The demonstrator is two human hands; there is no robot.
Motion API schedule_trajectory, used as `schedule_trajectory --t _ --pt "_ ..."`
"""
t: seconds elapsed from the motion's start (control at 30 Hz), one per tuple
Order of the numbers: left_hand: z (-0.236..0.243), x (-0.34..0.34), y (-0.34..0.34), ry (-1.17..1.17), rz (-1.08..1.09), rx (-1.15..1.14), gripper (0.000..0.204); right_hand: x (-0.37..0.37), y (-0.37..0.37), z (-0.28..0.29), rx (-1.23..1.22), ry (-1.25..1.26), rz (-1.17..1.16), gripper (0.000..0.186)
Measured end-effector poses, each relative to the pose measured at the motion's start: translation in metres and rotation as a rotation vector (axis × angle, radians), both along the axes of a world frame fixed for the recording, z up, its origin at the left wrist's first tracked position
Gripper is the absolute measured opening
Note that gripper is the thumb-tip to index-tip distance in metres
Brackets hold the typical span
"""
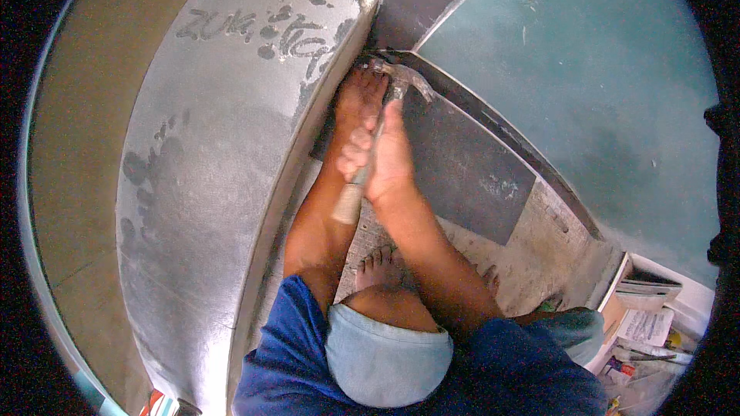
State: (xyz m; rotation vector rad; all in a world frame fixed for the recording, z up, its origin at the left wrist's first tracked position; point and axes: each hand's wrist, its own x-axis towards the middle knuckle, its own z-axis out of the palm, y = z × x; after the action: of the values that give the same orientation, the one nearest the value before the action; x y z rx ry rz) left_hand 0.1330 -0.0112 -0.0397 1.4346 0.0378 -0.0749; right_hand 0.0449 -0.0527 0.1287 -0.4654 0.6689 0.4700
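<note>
My right hand (388, 156) is wrapped round the handle of a claw hammer (348, 202). The hammer's metal head points up toward the corner, with its curved claw turned to the right. Just left of the head, my left hand (359, 100) reaches into the corner beside the grey block, its fingers close together and bent down. Whatever they pinch or press is hidden. A dark grey tile (462, 166) lies on the floor right of the hammer. Dark skirting tile (501, 125) runs along the foot of the wall.
To the left stands a long grey block (208, 146) with dark smudges on top. A blue-green wall (578, 69) closes off the right. Rough bare floor (551, 219) shows past the tile. At lower right is an open box (617, 293) with papers and small items. My bare foot (378, 268) is below the hands.
</note>
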Motion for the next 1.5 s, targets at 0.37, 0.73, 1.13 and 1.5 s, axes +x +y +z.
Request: schedule_trajectory --t 0.37,0.73,1.13,1.5 --pt "-0.01 0.002 0.001 -0.415 0.045 -0.128 0.041 0.003 -0.001 0.004 0.075 0.059 -0.177 0.047" --pt "0.042 -0.013 0.005 -0.15 0.078 -0.109 0.035 -0.001 0.006 0.002 0.047 0.105 -0.146 0.048" --pt "0.052 -0.017 0.006 -0.108 0.07 -0.17 0.034 0.003 0.006 0.007 -0.033 0.017 -0.051 0.052" --pt "-0.029 0.013 -0.01 -0.042 0.189 -0.843 0.031 -0.004 0.007 0.001 -0.001 0.109 -0.152 0.051"
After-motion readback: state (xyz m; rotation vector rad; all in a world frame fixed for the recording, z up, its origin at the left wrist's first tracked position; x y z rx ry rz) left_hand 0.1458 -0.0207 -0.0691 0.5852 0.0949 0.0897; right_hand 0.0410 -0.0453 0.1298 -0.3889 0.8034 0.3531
